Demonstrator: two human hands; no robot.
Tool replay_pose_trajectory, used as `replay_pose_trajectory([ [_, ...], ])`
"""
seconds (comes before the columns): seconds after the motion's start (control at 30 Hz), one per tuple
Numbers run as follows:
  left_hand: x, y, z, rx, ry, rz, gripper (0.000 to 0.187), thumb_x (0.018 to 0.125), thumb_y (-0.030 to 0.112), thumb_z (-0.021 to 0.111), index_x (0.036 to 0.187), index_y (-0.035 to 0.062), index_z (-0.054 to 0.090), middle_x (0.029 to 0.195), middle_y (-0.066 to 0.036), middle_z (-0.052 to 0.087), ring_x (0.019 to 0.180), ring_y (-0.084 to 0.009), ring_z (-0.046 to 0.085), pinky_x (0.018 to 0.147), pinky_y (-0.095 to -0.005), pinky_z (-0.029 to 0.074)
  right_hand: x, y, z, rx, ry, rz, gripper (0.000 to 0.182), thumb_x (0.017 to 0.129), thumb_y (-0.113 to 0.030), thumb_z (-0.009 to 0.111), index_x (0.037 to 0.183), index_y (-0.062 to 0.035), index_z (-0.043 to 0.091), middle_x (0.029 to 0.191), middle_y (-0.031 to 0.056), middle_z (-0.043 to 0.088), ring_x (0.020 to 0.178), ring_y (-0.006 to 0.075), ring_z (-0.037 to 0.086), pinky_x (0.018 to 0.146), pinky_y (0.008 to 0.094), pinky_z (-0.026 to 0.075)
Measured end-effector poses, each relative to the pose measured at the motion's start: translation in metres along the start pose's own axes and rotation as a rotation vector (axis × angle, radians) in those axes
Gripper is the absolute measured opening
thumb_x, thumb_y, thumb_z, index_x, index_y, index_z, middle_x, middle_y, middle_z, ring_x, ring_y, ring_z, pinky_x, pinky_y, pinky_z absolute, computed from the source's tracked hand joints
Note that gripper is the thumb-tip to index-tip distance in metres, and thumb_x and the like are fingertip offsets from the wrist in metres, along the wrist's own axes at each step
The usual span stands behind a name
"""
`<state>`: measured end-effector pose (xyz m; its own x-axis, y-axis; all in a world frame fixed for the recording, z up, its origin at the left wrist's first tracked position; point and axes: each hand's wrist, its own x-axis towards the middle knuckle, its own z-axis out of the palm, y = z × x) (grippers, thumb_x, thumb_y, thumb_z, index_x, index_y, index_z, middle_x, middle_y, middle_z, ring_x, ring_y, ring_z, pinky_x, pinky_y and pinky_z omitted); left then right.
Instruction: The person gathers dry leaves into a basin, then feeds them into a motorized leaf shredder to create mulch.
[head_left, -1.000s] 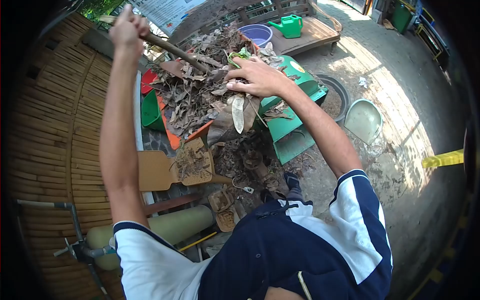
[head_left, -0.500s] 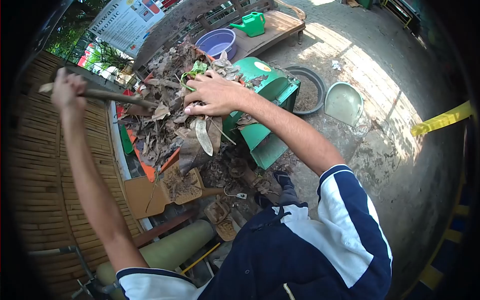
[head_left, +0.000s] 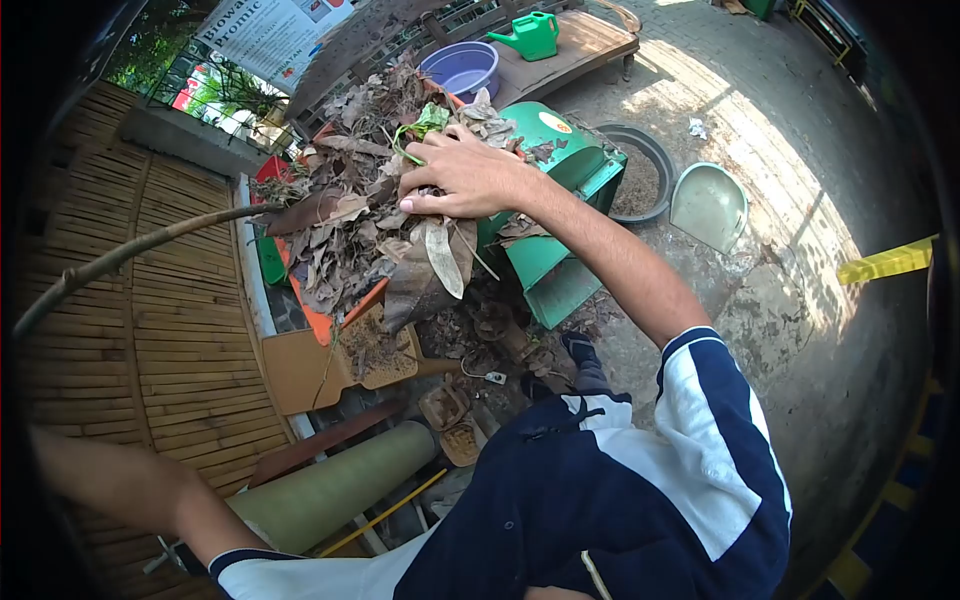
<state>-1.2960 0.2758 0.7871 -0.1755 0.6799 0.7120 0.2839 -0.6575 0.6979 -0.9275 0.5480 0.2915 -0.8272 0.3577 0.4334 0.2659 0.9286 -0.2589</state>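
Note:
My right hand (head_left: 455, 175) presses down on a heap of dry brown leaves (head_left: 345, 215), its fingers spread, beside a green leaf (head_left: 430, 120). The leaves fill an orange container (head_left: 318, 322) next to a green machine (head_left: 550, 145). A long wooden stick (head_left: 130, 248) runs from the left edge to the heap, its right end among the leaves. My left hand is outside the picture; only the forearm shows at the lower left.
A purple basin (head_left: 462, 72) and a green watering can (head_left: 535, 37) are on a wooden bench (head_left: 580, 45). A black tub (head_left: 645, 170), a grey dustpan (head_left: 710, 205) and a green roll (head_left: 345, 480) lie around. Bamboo wall (head_left: 190, 330) stands at left.
My left hand has moved left and down out of view, and the stick has shifted left, showing more of its length. My right hand still rests on the leaves.

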Motion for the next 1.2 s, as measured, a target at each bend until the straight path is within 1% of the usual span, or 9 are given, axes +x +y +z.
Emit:
replay_pose_trajectory([
  [0.13, -0.055, -0.29, 0.011, 0.07, 0.682, -0.301, 0.044, 0.11, 0.026, 0.036, 0.07, 0.0161, 0.021, 0.06, -0.001, 0.017, 0.051, -0.0164, 0.019, 0.048, -0.0329, 0.024, 0.003, 0.008, -0.005, -0.01, -0.01, -0.009, 0.053, 0.102, -0.058, 0.042, 0.12, -0.0154, 0.069, 0.116, 0.0131, 0.056, 0.117, 0.0287, 0.052, 0.106, 0.0513, 0.034],
  [0.37, -0.049, -0.266, -0.077, -0.092, 0.41, -0.339, 0.05, 0.111, 0.029, 0.034, 0.063, 0.0171, 0.027, 0.055, 0.001, 0.021, 0.046, -0.0135, 0.021, 0.048, -0.032, 0.027, -0.001, -0.004, -0.005, 0.012, -0.056, 0.026, 0.049, 0.101, -0.057, 0.046, 0.117, -0.0181, 0.07, 0.113, 0.011, 0.057, 0.114, 0.0277, 0.053, 0.104, 0.047, 0.034],
  [0.5, -0.091, -0.348, 0.014, -0.04, 0.786, -0.4, 0.05, 0.109, 0.031, 0.041, 0.063, 0.0168, 0.027, 0.052, 0.003, 0.026, 0.04, -0.0126, 0.025, 0.039, -0.0345, 0.026, 0.007, -0.003, -0.001, 0.012, -0.036, 0.032, 0.052, 0.101, -0.06, 0.045, 0.117, -0.0173, 0.07, 0.111, 0.0114, 0.057, 0.116, 0.0277, 0.053, 0.107, 0.05, 0.033],
  [0.63, -0.092, -0.437, 0.119, -0.138, 0.535, -0.508, 0.047, 0.108, 0.034, 0.047, 0.068, 0.0149, 0.029, 0.055, 0.003, 0.023, 0.045, -0.0133, 0.023, 0.045, -0.0324, 0.023, -0.005, -0.002, -0.004, -0.066, 0.021, -0.009, 0.05, 0.101, -0.057, 0.045, 0.118, -0.018, 0.07, 0.116, 0.0121, 0.058, 0.117, 0.0276, 0.053, 0.107, 0.0509, 0.033],
  [0.77, -0.005, -0.27, 0.026, 0.073, 0.385, -0.297, 0.047, 0.111, 0.025, 0.037, 0.066, 0.0141, 0.029, 0.062, -0.001, 0.023, 0.057, -0.0163, 0.028, 0.062, -0.0315, 0.036, 0.004, -0.002, -0.004, 0.034, -0.082, 0.081, 0.051, 0.101, -0.058, 0.045, 0.12, -0.0179, 0.07, 0.115, 0.0126, 0.058, 0.115, 0.028, 0.053, 0.106, 0.0502, 0.034],
  [0.8, 0.066, -0.241, -0.12, 0.028, 0.044, -0.334, 0.046, 0.111, 0.024, 0.035, 0.066, 0.0143, 0.032, 0.064, -0.003, 0.03, 0.06, -0.0173, 0.033, 0.076, -0.0346, 0.048, 0.003, -0.003, -0.005, 0.045, -0.093, 0.093, 0.052, 0.101, -0.059, 0.044, 0.12, -0.0176, 0.07, 0.114, 0.0125, 0.058, 0.115, 0.0274, 0.053, 0.103, 0.0492, 0.036],
  [1.0, -0.084, -0.365, 0.008, -0.032, 0.261, -0.406, 0.038, 0.107, 0.02, 0.04, 0.071, 0.0139, 0.036, 0.059, 0.004, 0.032, 0.051, -0.0125, 0.029, 0.061, -0.035, 0.044, 0.003, 0.007, -0.007, -0.008, -0.065, 0.051, 0.052, 0.101, -0.058, 0.044, 0.119, -0.0173, 0.07, 0.12, 0.0124, 0.058, 0.119, 0.0262, 0.052, 0.102, 0.0476, 0.037],
  [1.13, -0.103, -0.328, 0.113, -0.056, 0.365, -0.461, 0.047, 0.111, 0.027, 0.038, 0.068, 0.0141, 0.024, 0.058, 0.0, 0.019, 0.055, -0.0159, 0.021, 0.058, -0.0323, 0.027, -0.01, -0.001, -0.002, -0.034, -0.053, 0.038, 0.049, 0.101, -0.056, 0.045, 0.12, -0.0192, 0.07, 0.12, 0.0116, 0.058, 0.119, 0.0258, 0.052, 0.103, 0.0471, 0.036],
  [1.2, -0.019, -0.272, -0.056, -0.219, -0.067, -0.405, 0.045, 0.111, 0.023, 0.033, 0.068, 0.0121, 0.031, 0.061, 0.0, 0.027, 0.059, -0.0169, 0.029, 0.064, -0.0337, 0.034, -0.005, -0.001, -0.001, -0.017, -0.079, 0.05, 0.047, 0.101, -0.055, 0.046, 0.119, -0.0191, 0.071, 0.114, 0.0096, 0.058, 0.117, 0.025, 0.053, 0.1, 0.0468, 0.037],
])
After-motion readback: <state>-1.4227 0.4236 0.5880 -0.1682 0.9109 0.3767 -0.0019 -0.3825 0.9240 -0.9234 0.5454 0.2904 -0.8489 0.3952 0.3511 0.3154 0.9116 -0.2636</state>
